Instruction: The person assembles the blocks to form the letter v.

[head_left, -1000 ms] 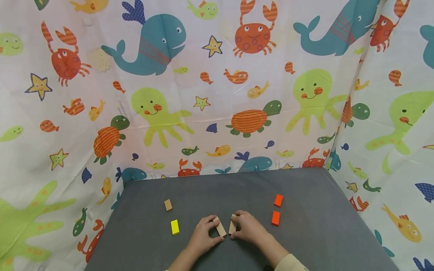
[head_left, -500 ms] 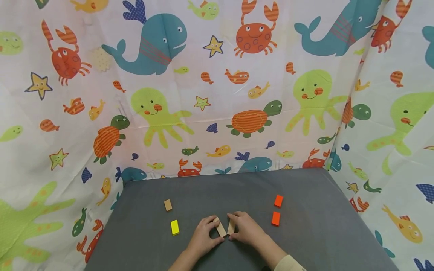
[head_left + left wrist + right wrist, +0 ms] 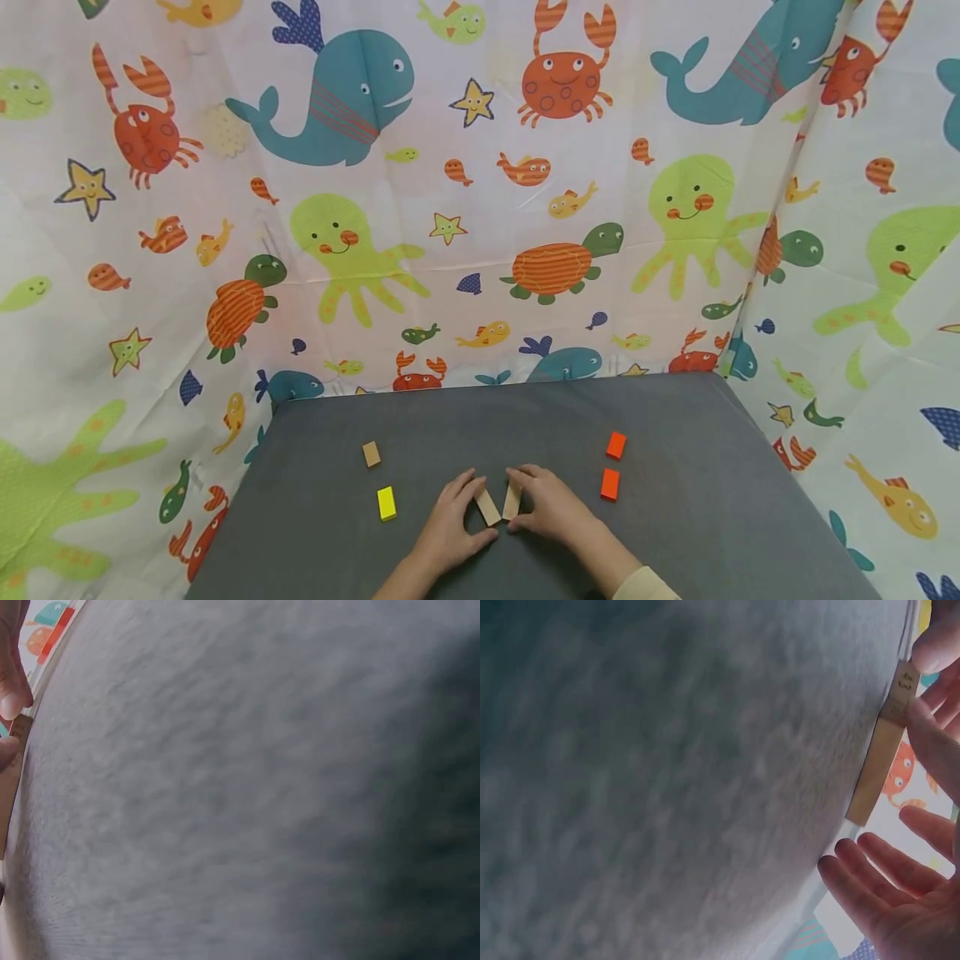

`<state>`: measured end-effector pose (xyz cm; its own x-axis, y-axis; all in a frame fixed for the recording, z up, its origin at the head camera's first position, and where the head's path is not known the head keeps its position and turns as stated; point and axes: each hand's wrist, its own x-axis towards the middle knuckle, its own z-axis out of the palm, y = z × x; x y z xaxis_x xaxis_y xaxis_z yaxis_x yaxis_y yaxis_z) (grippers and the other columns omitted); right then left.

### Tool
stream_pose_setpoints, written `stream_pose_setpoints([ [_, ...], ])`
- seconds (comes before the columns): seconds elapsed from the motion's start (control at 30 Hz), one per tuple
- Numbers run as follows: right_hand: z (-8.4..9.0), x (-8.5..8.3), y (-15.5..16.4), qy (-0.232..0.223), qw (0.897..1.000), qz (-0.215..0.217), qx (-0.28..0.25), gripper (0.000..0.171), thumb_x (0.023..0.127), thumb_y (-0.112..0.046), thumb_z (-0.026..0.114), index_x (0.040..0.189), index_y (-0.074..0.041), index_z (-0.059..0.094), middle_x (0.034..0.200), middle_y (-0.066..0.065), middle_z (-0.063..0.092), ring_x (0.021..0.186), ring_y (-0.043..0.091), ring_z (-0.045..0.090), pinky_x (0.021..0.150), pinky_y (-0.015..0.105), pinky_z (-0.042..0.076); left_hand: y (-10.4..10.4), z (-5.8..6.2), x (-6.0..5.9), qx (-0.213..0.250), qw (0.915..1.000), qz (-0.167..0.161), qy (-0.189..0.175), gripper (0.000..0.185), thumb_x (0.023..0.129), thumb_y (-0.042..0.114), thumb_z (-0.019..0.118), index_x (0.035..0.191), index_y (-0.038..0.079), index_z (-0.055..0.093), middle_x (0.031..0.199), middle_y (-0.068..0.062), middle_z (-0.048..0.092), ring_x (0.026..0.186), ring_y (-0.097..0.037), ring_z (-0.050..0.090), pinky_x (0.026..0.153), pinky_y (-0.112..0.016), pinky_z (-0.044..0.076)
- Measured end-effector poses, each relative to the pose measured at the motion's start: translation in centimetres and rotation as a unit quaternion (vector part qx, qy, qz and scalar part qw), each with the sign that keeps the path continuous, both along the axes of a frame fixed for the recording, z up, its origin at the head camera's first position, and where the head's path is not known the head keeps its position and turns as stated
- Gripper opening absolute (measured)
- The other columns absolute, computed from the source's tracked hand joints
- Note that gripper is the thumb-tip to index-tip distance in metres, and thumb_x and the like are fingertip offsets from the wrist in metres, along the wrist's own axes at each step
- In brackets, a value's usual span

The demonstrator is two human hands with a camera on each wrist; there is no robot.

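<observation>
Two pale wooden blocks stand in the middle of the grey table, forming a narrow V with their near ends together. Around the left wooden block (image 3: 487, 507) is my left hand (image 3: 444, 532), its fingers spread loosely and its thumb by the near end. In the right wrist view, the left hand's fingers (image 3: 885, 866) are extended and apart from the block. My right hand (image 3: 551, 507) holds the right wooden block (image 3: 512, 502) between index finger and thumb. The left wrist view catches only fingertips (image 3: 11, 705) and a wooden block (image 3: 11, 780) at its left edge.
To the left lie a tan block (image 3: 371, 454) and a yellow block (image 3: 386, 503). On the right are two red blocks, one farther (image 3: 616, 445) and one nearer (image 3: 610, 484). A sea-animal curtain (image 3: 465, 250) encloses the grey table (image 3: 495, 425) behind and on both sides.
The right hand has brought its block leftward against the near end of the left one. My left hand's fingers have loosened and drawn slightly away from the left block.
</observation>
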<state>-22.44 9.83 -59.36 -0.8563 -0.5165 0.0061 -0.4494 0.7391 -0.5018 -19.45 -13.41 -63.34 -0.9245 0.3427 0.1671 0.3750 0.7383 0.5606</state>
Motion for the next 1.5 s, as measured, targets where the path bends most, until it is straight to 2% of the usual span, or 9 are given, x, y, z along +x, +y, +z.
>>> stream_pose_setpoints([
  [0.2,0.2,-0.1,1.4,0.005,1.0,-0.015,-0.019,0.087,0.074,-0.048,0.087,0.145,-0.009,0.055,0.14,0.018,0.056,0.125,0.04,0.057,0.099,0.058,0.05,0.7,0.2,1.2,-0.049,0.9956,-0.005,0.08,0.08,0.085,0.057,0.075,0.153,0.027,0.045,0.155,-0.01,0.043,0.139,-0.032,0.044,0.1,-0.062,0.048],
  [0.27,0.4,-0.2,1.9,0.007,0.999,-0.027,-0.028,0.087,0.073,-0.047,0.087,0.145,-0.01,0.056,0.141,0.018,0.056,0.125,0.041,0.057,0.1,0.06,0.049,0.9,0.5,1.6,-0.064,0.994,-0.007,0.089,0.078,0.086,0.058,0.073,0.153,0.03,0.043,0.155,-0.009,0.044,0.138,-0.03,0.045,0.099,-0.062,0.048],
  [0.47,0.9,-0.5,3.3,0.016,0.997,-0.056,-0.043,0.083,0.074,-0.045,0.088,0.143,-0.01,0.057,0.14,0.017,0.057,0.126,0.04,0.056,0.101,0.06,0.048,1.6,0.9,2.7,-0.099,0.9933,-0.034,0.051,0.069,0.091,0.061,0.064,0.152,0.032,0.046,0.156,-0.01,0.041,0.14,-0.031,0.043,0.104,-0.061,0.045],
  [0.63,1.3,-0.8,4.8,0.031,0.994,-0.095,-0.052,0.081,0.073,-0.045,0.088,0.141,-0.011,0.06,0.139,0.015,0.059,0.126,0.038,0.057,0.102,0.057,0.049,2.0,0.6,3.2,-0.085,0.9954,-0.039,0.018,0.065,0.093,0.064,0.059,0.148,0.031,0.051,0.153,-0.011,0.043,0.139,-0.033,0.044,0.104,-0.062,0.044],
  [0.8,1.8,-1.5,6.7,0.048,0.987,-0.14,-0.063,0.078,0.076,-0.047,0.086,0.141,-0.011,0.061,0.139,0.015,0.06,0.128,0.036,0.057,0.104,0.056,0.048,2.1,0.2,3.2,-0.093,0.9947,-0.038,0.02,0.062,0.093,0.066,0.058,0.145,0.033,0.055,0.148,-0.011,0.045,0.136,-0.033,0.045,0.103,-0.06,0.045],
  [0.93,1.9,-2.0,8.3,0.067,0.984,-0.149,-0.069,0.075,0.079,-0.045,0.084,0.14,-0.008,0.061,0.138,0.016,0.061,0.127,0.037,0.058,0.103,0.057,0.048,2.0,0.1,3.2,-0.1,0.9936,-0.045,0.027,0.057,0.093,0.065,0.059,0.142,0.036,0.057,0.146,-0.011,0.045,0.134,-0.032,0.045,0.101,-0.059,0.046],
  [1.07,1.7,-2.3,9.7,0.076,0.983,-0.153,-0.068,0.068,0.081,-0.033,0.085,0.138,-0.006,0.061,0.136,0.016,0.062,0.126,0.039,0.058,0.103,0.058,0.047,2.0,0.2,3.3,-0.098,0.9934,-0.054,0.028,0.053,0.094,0.061,0.06,0.141,0.038,0.057,0.147,-0.012,0.044,0.134,-0.034,0.044,0.1,-0.061,0.046],
  [1.27,1.4,-2.2,11.3,0.047,0.984,-0.163,-0.047,0.066,0.079,-0.018,0.087,0.137,0.001,0.061,0.134,0.023,0.062,0.126,0.044,0.057,0.103,0.059,0.047,2.1,0.3,3.4,-0.099,0.9936,-0.053,0.01,0.053,0.094,0.062,0.059,0.142,0.039,0.056,0.15,-0.012,0.042,0.137,-0.035,0.041,0.104,-0.063,0.043],
  [1.5,0.9,-2.0,12.3,0.015,0.984,-0.176,-0.022,0.067,0.074,-0.016,0.089,0.132,0.004,0.063,0.133,0.025,0.061,0.122,0.045,0.058,0.101,0.058,0.048,2.1,0.3,3.3,-0.109,0.9926,-0.053,0.006,0.054,0.093,0.063,0.06,0.142,0.04,0.056,0.149,-0.012,0.043,0.138,-0.036,0.041,0.104,-0.063,0.042],
])
